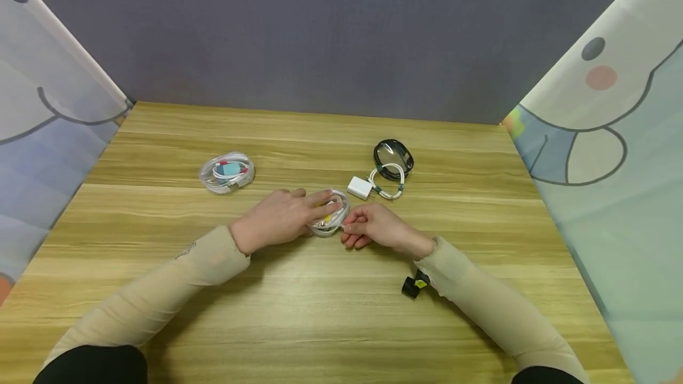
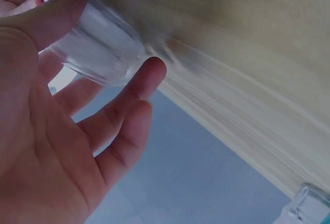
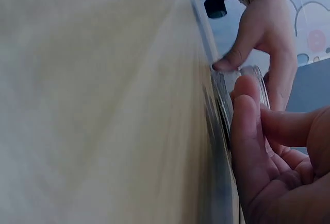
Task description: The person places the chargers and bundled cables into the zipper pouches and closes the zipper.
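Observation:
A round clear case (image 1: 337,218) with a coiled white cable and a bit of yellow inside lies near the middle of the wooden table. My left hand (image 1: 283,216) grips it from the left, fingers across its top and thumb by the near edge. From the right, my right hand (image 1: 376,227) pinches its rim between thumb and forefinger. Through the left wrist view, the case (image 2: 103,44) looks thick-walled and see-through, held between thumb and fingers. Its edge-on rim shows in the right wrist view, with the left hand (image 3: 270,38) behind it.
Another round clear case (image 1: 227,173) with a cable and light-blue piece sits to the left. Beyond the right hand lie a white charger plug (image 1: 360,188), a white coiled cable (image 1: 395,195) and a black coiled cable (image 1: 409,160). A grey panel (image 1: 320,34) stands behind the table.

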Action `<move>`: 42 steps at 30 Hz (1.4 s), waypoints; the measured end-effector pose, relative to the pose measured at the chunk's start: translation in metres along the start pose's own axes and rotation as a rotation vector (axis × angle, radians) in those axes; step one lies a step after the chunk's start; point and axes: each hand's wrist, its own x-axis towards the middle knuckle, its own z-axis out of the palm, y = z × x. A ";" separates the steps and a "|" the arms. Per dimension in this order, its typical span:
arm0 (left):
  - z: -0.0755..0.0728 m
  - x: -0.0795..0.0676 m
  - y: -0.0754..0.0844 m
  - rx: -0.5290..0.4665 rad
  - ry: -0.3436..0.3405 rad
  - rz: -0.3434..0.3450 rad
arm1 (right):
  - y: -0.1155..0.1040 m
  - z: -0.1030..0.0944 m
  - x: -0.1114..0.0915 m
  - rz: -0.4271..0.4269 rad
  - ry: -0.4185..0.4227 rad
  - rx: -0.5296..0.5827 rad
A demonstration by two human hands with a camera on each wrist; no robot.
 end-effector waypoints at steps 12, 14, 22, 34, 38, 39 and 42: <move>-0.003 0.000 -0.010 -0.019 0.072 0.054 | 0.000 -0.010 0.014 -0.042 0.147 -0.108; -0.001 0.001 -0.011 -0.037 0.072 0.093 | 0.000 -0.010 0.016 -0.054 0.138 -0.125; 0.005 0.008 -0.014 -0.112 0.054 0.173 | -0.003 -0.015 0.021 -0.050 0.146 -0.138; 0.001 0.007 -0.013 -0.172 0.016 0.181 | -0.004 -0.016 0.028 -0.044 0.152 -0.177; -0.002 0.005 -0.013 -0.191 -0.002 0.163 | -0.004 -0.016 0.028 -0.034 0.146 -0.154; -0.002 0.005 -0.012 -0.182 -0.004 0.159 | -0.004 -0.016 0.028 -0.033 0.144 -0.150; -0.002 0.005 -0.010 -0.154 -0.004 0.151 | -0.004 -0.017 0.026 -0.031 0.137 -0.139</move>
